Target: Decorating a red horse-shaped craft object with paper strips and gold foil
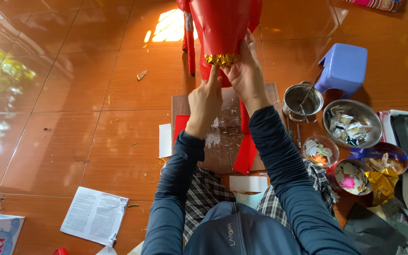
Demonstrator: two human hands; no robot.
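A red paper cone (220, 26) is held up over the floor, its long axis running away from the person toward the top of the view, with the narrow end pointing back at them; that end is trimmed with a crinkled band of gold foil (222, 59). The paper looks smooth and slightly glossy, the foil wrinkled and shiny. The right hand (246, 75) wraps around the cone's lower right side, fingers closed against the red paper just above the foil. The left hand (205, 101) is mostly curled, with its index finger stretched out and the tip touching the foil band's lower left edge; it grips nothing. Below the hands lies a worn wooden board (223, 146) smeared with white glue and scraps, with strips of red paper (246, 151) across it. To the right stand a blue plastic stool (343, 68), a metal pot (301, 99), a metal sieve bowl (352, 123) of foil scraps and small bowls of coloured paper bits (352, 177). A printed sheet (94, 216) lies on the glossy brown tiled floor (48, 94).
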